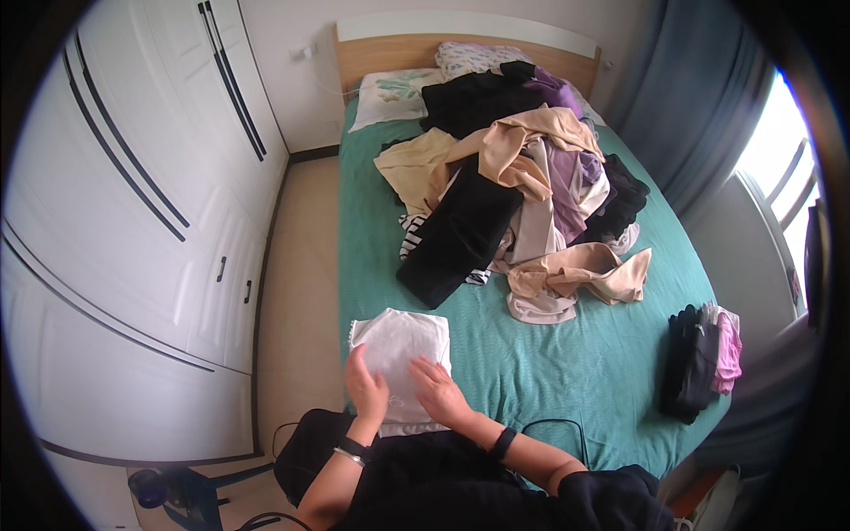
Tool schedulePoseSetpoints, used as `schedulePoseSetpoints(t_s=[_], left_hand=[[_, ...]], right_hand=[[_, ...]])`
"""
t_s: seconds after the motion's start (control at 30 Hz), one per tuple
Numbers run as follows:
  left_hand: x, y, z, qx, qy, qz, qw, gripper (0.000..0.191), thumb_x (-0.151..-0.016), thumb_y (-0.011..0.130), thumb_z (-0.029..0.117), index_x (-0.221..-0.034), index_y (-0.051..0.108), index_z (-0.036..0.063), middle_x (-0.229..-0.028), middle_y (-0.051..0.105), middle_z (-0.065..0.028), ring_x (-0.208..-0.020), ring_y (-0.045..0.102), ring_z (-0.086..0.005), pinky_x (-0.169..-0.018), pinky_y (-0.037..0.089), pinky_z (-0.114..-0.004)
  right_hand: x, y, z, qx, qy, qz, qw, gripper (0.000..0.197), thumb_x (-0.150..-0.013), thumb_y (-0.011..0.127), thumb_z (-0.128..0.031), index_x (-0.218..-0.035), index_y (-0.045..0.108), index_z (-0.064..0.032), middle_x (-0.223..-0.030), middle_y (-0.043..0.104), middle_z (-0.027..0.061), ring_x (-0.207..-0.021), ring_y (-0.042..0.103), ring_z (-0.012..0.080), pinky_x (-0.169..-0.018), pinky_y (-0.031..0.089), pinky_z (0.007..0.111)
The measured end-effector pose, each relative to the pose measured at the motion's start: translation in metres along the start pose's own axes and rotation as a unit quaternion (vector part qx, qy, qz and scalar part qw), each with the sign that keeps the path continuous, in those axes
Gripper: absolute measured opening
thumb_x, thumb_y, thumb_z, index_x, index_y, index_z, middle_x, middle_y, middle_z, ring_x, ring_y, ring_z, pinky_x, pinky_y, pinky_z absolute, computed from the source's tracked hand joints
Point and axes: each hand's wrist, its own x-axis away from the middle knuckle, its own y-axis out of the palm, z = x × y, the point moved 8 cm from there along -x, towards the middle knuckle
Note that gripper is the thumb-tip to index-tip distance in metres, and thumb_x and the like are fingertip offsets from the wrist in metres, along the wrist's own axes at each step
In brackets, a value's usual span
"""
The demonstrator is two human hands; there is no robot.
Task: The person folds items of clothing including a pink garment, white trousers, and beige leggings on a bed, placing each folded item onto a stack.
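A white garment (pixel 398 345), folded into a rough rectangle, lies on the green bedsheet (pixel 505 372) at the near left edge of the bed. My left hand (pixel 367 388) is at the garment's left side, thumb and fingers apart. Over its right half my right hand (pixel 438 391) is spread, fingers blurred; whether it presses on the cloth I cannot tell. Neither hand grips anything. Beyond them is a heap of loose clothes, with a black garment (pixel 465 226), a tan garment (pixel 578 272) and a pale yellow one (pixel 418 166).
Folded dark clothes (pixel 690 365) and a pink one (pixel 728 352) stand at the bed's right edge. Pillows (pixel 392 96) lie by the headboard (pixel 385 50). A white wardrobe (pixel 133 199) lines the left; a blue curtain (pixel 664 106) hangs at the right.
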Motion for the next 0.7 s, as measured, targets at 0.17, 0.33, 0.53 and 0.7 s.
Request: schedulePoseSetpoints(t_s=[0.17, 0.33, 0.53, 0.7], left_hand=[[0.016, 0.053, 0.015, -0.278, 0.154, -0.214, 0.924, 0.058, -0.089, 0.054, 0.031, -0.142, 0.033, 0.018, -0.15, 0.024, -0.007, -0.139, 0.019, -0.0329, -0.102, 0.019, -0.067], [0.025, 0.078, -0.006, -0.302, 0.149, -0.266, 0.903, 0.061, -0.087, 0.052, 0.044, -0.143, 0.031, 0.0317, -0.153, 0.016, 0.0011, -0.141, 0.007, -0.036, -0.097, 0.014, -0.076], [0.021, 0.069, -0.013, -0.35, 0.14, -0.291, 0.879, 0.065, -0.086, 0.053, 0.044, -0.144, 0.028, 0.0298, -0.155, 0.01, 0.0002, -0.141, 0.002, -0.0369, -0.099, 0.013, -0.074], [0.018, 0.078, -0.011, -0.348, 0.142, -0.293, 0.879, 0.068, -0.086, 0.053, 0.045, -0.146, 0.024, 0.03, -0.155, 0.008, -0.0009, -0.141, -0.001, -0.0379, -0.099, 0.014, -0.074]], right_hand=[[-0.01, 0.032, 0.024, 0.154, 0.029, -0.034, 0.987, 0.07, -0.083, 0.059, -0.03, -0.141, 0.03, -0.004, -0.149, 0.026, 0.0116, -0.14, 0.02, 0.0276, -0.109, 0.02, 0.052], [0.004, 0.056, 0.051, 0.229, 0.046, -0.072, 0.97, 0.074, -0.088, 0.045, -0.049, -0.145, 0.024, -0.0068, -0.153, 0.02, 0.0084, -0.142, 0.014, 0.0197, -0.113, 0.005, 0.049], [-0.003, 0.073, 0.049, 0.226, 0.037, -0.082, 0.97, 0.075, -0.088, 0.045, -0.047, -0.146, 0.022, -0.0058, -0.153, 0.019, 0.0093, -0.143, 0.012, 0.0196, -0.113, 0.003, 0.047], [0.018, 0.059, 0.042, 0.169, 0.027, -0.098, 0.98, 0.076, -0.087, 0.047, -0.046, -0.145, 0.022, -0.0049, -0.153, 0.017, 0.0089, -0.143, 0.012, 0.02, -0.113, 0.004, 0.049]])
